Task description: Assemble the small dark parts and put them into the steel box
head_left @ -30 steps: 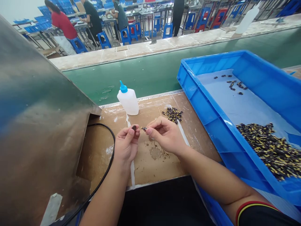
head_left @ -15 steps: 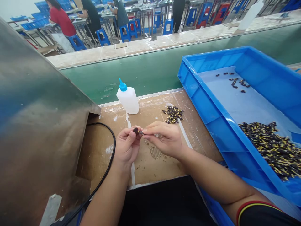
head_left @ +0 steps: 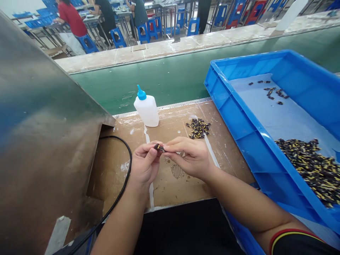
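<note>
My left hand [head_left: 145, 164] and my right hand [head_left: 190, 157] meet above a cardboard-covered bench [head_left: 170, 187]. Their fingertips pinch a small black-and-yellow part [head_left: 159, 147], which is mostly hidden by my fingers. A small heap of similar parts [head_left: 198, 128] lies on the cardboard beyond my right hand. A white glue bottle with a blue nozzle [head_left: 147, 109] stands upright behind my left hand. To the right, a blue plastic crate [head_left: 233, 117] holds a large pile of these parts [head_left: 309, 170] and a few loose ones [head_left: 273, 92].
A black cable [head_left: 124, 184] curves across the bench's left side, beside a large steel hood [head_left: 45, 124]. Behind the bench runs a green conveyor belt [head_left: 170, 81]. Beyond it, several people [head_left: 71, 21] work at benches with blue stools.
My hands have moved together, and the dark piece in my left hand and the small piece in my right now meet as one pinched part. The view has shifted slightly.
</note>
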The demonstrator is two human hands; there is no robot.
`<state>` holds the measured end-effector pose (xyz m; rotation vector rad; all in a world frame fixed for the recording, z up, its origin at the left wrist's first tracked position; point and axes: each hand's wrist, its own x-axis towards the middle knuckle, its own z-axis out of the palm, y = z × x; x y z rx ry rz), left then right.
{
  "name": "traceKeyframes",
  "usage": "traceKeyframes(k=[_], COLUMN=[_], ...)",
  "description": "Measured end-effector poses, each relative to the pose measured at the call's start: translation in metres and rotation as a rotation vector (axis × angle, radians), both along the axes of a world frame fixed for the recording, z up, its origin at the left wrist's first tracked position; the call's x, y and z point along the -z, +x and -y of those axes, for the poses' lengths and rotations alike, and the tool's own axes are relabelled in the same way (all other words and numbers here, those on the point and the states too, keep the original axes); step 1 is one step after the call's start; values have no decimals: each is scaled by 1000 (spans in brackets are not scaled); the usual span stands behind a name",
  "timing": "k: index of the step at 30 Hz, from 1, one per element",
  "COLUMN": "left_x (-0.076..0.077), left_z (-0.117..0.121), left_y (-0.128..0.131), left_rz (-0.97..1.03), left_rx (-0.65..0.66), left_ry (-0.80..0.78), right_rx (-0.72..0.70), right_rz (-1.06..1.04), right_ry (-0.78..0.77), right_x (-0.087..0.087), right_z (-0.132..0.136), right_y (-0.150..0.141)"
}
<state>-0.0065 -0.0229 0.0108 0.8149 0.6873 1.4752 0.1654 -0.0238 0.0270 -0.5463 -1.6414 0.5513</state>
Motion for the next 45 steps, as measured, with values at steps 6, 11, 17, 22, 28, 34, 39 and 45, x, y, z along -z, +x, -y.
traceKeyframes(k=[6,11,17,22,28,34,39,45], left_x=[1,0,-3,-3,-1,7,10,9], left_z=[0,-1,-1,-1,-1,0,4,5], left_y=[-1,-1,-1,-1,0,-3,-4,-1], left_rz=[-2,13,-52,-97,-120,-217,-444,-548], left_rx=[12,26,-19,-56,-69,-133,-265,-318], left_ry=[-2,6,46,61,78,156,256,330], right_rx=[-8,23,25,6,3,55,132,171], right_rz=[16,59,98,80,101,169,230,252], right_ry=[-13,11,24,-2,15,87,143,177], right_x=[-2,-2,0,1,2,4,6,7], right_z=[1,0,-1,-1,-3,-3,-4,-6], right_y=[1,2,4,6,8,9,11,11])
